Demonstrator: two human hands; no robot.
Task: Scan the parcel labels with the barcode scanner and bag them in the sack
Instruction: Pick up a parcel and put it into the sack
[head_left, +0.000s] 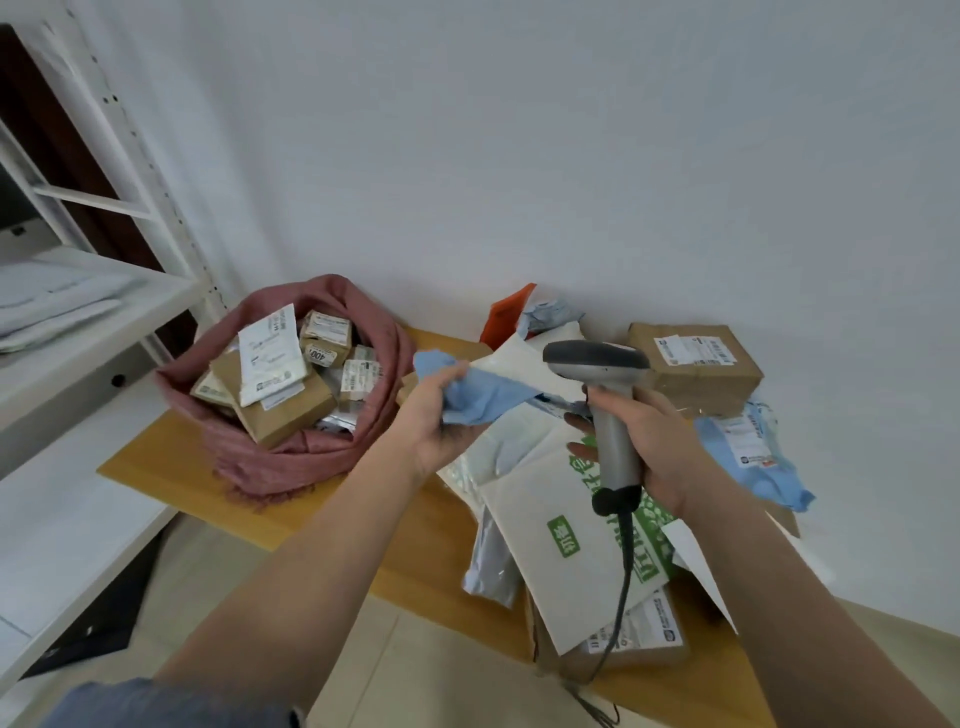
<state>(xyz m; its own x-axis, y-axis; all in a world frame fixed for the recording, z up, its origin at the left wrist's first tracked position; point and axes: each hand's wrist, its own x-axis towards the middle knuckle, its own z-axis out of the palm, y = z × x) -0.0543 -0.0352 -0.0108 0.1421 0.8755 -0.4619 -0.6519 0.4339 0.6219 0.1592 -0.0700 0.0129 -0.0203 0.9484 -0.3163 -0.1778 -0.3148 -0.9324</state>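
The left hand (441, 415) grips the crumpled end of a blue mailer bag (480, 395), held above the wooden table (171, 467) between the sack and the parcel heap. The right hand (660, 447) is curled round the grey handle of the barcode scanner (613, 405), whose head sits just beside the mailer's pale face; its dark cable (621, 597) hangs down over the heap.

The pink sack (291, 452) stands open at the table's left end, holding brown boxes and a white labelled packet (270, 358) (one box shows "400"; the other print is too small to read). Below the hands lies a white mailer with green characters (561, 540). A taped brown box (691, 364) with a barcode label sits against the wall, a second blue mailer (753, 457) at the right edge. White shelving (104, 291) stands just left of the sack.
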